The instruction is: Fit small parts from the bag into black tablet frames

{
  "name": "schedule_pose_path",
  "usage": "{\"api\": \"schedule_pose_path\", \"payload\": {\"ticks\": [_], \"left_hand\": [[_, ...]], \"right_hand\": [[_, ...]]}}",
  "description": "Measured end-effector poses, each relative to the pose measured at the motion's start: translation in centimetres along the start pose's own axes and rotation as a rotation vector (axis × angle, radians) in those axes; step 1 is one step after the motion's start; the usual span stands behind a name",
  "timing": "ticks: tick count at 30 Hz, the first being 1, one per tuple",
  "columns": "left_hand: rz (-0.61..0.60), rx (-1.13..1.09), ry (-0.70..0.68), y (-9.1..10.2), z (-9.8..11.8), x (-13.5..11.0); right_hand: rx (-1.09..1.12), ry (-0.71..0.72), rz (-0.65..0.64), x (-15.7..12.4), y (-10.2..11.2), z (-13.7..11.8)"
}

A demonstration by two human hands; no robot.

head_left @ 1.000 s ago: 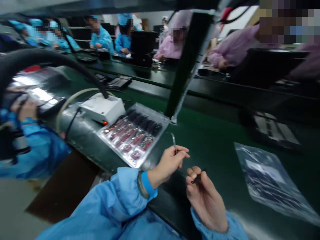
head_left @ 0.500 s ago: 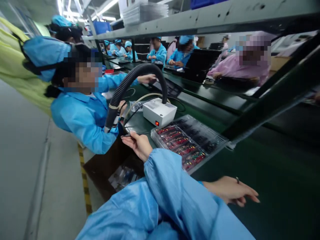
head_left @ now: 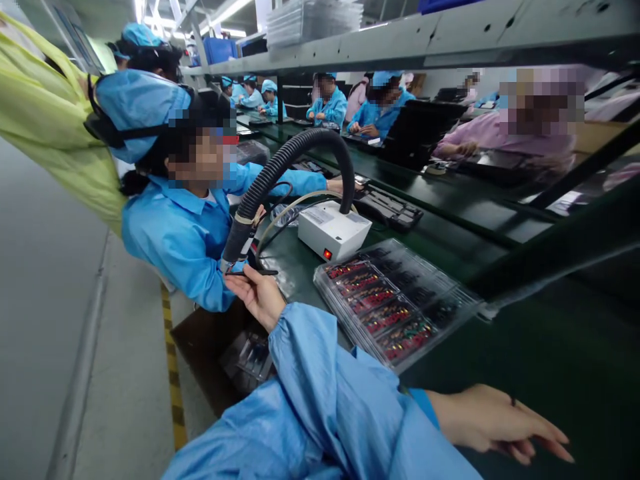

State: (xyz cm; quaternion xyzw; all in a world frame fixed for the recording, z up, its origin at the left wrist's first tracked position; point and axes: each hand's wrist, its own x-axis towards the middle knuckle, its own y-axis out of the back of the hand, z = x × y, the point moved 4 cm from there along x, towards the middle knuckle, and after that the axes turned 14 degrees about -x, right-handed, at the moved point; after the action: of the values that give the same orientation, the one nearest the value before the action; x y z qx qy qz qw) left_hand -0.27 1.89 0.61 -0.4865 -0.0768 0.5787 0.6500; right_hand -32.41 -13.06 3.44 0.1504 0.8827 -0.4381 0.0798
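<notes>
My right hand (head_left: 257, 297) reaches across to the left, palm facing me. Thumb and fingers pinch a thin dark tweezer-like tool (head_left: 255, 272), its left tip close to the mouth of a black ribbed hose (head_left: 295, 155). Whether the tip carries anything is too small to tell. The hose arches up from a white box (head_left: 334, 230) with a lit red switch. Coming out from under my right arm, my left hand (head_left: 500, 423) points right over the dark green bench, fingers stretched, nothing in it. A clear compartment tray (head_left: 363, 327) of small red and dark wired parts lies between.
A co-worker in blue (head_left: 175, 233) sits at the left, an arm stretched behind the hose toward a dark device casing (head_left: 387, 207). Below the bench stands a brown carton (head_left: 200, 340) with clear plastic inside. A metal shelf beam (head_left: 380, 43) crosses above; a dark slanted post (head_left: 545, 240) rises at right.
My right hand has moved left, bringing the tool to the hose mouth. My left hand sits lower and further right. The co-worker's arm reaches further right, and the view has shifted.
</notes>
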Motion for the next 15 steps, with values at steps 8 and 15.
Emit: {"api": "schedule_pose_path", "payload": {"ticks": [8,15], "left_hand": [[0.03,0.093,-0.024,0.3,0.7,0.4],[0.08,0.452,-0.425,0.5,0.6,0.7]], "right_hand": [[-0.023,0.067,0.051,-6.2,2.5,-3.8],[-0.073,0.346,0.161,-21.0,9.3,-9.6]]}}
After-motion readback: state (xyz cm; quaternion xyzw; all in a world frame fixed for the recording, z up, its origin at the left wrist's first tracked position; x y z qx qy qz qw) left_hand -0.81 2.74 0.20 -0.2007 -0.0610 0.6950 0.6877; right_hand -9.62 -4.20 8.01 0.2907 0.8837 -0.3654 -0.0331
